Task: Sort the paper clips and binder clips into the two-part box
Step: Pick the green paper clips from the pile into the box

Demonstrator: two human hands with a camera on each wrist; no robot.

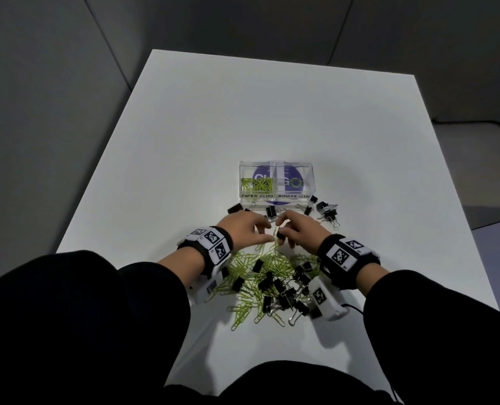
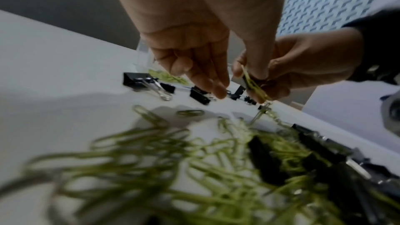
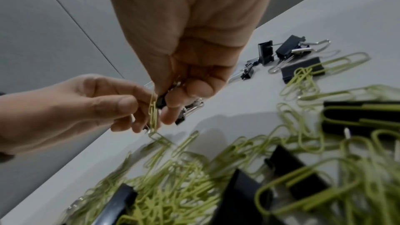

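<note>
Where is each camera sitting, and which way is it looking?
Head: sits on the person's head, looks down at the table, the two-part box and the clip pile; both hands, wristbands and dark sleeves show.
Left wrist: looks along the left hand toward the right hand.
Right wrist: looks along the right hand toward the left hand.
Shared: all three show a green paper clip pinched between both hands, with a black binder clip in the right.

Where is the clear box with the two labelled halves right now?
In the head view the clear box sits on the white table just beyond both hands, with loose black binder clips along its near edge.
</note>
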